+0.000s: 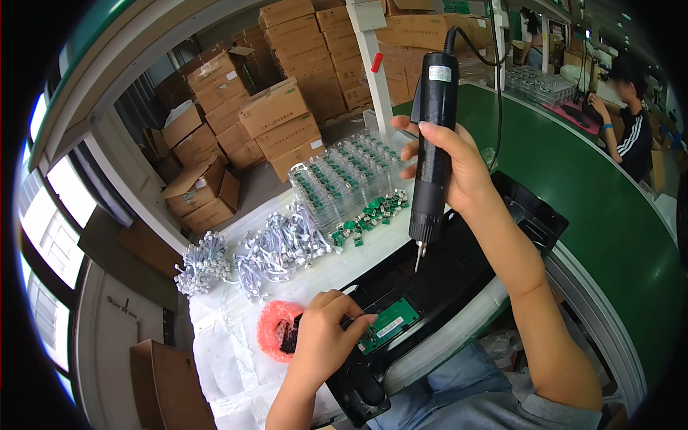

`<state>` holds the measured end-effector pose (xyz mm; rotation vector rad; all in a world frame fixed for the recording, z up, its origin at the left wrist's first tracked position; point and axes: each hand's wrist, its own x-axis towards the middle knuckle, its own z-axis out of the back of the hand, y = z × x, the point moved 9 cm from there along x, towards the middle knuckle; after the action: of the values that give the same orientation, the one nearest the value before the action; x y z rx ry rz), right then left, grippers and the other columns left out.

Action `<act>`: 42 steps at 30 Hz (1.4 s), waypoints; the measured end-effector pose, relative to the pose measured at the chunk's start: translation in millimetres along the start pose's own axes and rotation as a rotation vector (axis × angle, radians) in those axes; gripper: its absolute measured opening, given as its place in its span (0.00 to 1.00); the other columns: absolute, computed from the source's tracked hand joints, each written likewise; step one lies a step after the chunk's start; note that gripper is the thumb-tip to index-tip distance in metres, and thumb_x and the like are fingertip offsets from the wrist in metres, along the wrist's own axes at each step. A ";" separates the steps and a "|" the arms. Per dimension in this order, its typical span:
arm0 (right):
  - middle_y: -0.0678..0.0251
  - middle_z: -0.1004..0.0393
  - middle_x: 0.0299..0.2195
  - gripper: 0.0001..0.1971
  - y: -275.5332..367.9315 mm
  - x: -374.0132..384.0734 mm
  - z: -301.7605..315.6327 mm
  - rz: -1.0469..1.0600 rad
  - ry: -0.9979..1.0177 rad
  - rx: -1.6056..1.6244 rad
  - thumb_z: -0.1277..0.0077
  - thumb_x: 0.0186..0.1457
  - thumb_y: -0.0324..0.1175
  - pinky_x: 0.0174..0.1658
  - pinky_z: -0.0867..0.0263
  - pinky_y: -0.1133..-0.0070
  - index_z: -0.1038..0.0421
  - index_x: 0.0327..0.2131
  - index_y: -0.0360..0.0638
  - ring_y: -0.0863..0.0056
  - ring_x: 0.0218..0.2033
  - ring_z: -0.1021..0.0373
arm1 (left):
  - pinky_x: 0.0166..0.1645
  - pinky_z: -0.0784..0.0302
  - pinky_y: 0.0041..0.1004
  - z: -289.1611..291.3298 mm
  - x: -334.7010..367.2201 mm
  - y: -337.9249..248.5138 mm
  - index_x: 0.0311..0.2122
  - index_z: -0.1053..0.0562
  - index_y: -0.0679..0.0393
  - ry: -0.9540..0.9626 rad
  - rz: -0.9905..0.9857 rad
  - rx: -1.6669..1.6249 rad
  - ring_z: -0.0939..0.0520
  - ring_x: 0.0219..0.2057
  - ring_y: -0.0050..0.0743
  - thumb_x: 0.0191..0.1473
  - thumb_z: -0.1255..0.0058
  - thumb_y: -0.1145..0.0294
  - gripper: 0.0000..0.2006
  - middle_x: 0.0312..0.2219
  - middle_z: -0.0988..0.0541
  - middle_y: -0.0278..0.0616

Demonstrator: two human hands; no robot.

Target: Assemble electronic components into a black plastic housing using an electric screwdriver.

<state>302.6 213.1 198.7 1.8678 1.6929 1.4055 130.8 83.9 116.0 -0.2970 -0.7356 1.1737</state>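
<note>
My right hand is wrapped round a black electric screwdriver, held upright with its bit pointing down above a long black plastic housing. Inside that housing lies a green circuit board with a white label strip. At the board's left end my left hand is closed, thumb and fingers pinched together; what lies between the fingertips is too small to tell. Just left of this hand, a roll of pink bubble wrap holds small dark pieces, probably screws.
Bundled white cables and small green boards lie on the white-covered table. Clear plastic trays stand behind them. A green conveyor belt runs at right, where another person sits. Cardboard boxes are stacked at the back.
</note>
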 end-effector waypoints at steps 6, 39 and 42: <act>0.57 0.38 0.33 0.18 2.6 -29.1 -30.6 0.124 0.142 0.078 0.54 0.48 0.33 0.19 0.34 0.80 0.46 0.41 0.36 0.78 0.19 0.36 | 0.27 0.36 0.26 -33.5 -0.9 0.8 0.20 0.31 0.65 0.094 -0.125 -0.164 0.30 0.22 0.33 0.38 0.45 0.75 0.07 0.19 0.30 0.41; 0.61 0.36 0.30 0.13 -23.8 -43.0 -36.6 0.083 -0.030 0.165 0.54 0.49 0.34 0.19 0.37 0.82 0.43 0.34 0.37 0.81 0.19 0.36 | 0.25 0.37 0.23 -24.3 -7.8 -0.3 0.22 0.33 0.65 -0.034 -0.152 -0.160 0.32 0.20 0.24 0.44 0.51 0.78 0.05 0.18 0.31 0.38; 0.61 0.36 0.30 0.14 -20.2 -44.7 -34.7 0.120 -0.038 0.168 0.54 0.49 0.35 0.20 0.37 0.82 0.43 0.34 0.36 0.80 0.19 0.36 | 0.24 0.36 0.24 -30.3 -10.7 26.9 0.19 0.32 0.64 -0.027 0.137 -0.428 0.30 0.20 0.27 0.41 0.47 0.77 0.06 0.16 0.30 0.38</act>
<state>269.7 166.2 180.3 2.1037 1.7559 1.2962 129.2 89.2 74.5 -0.6981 -1.0024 1.1425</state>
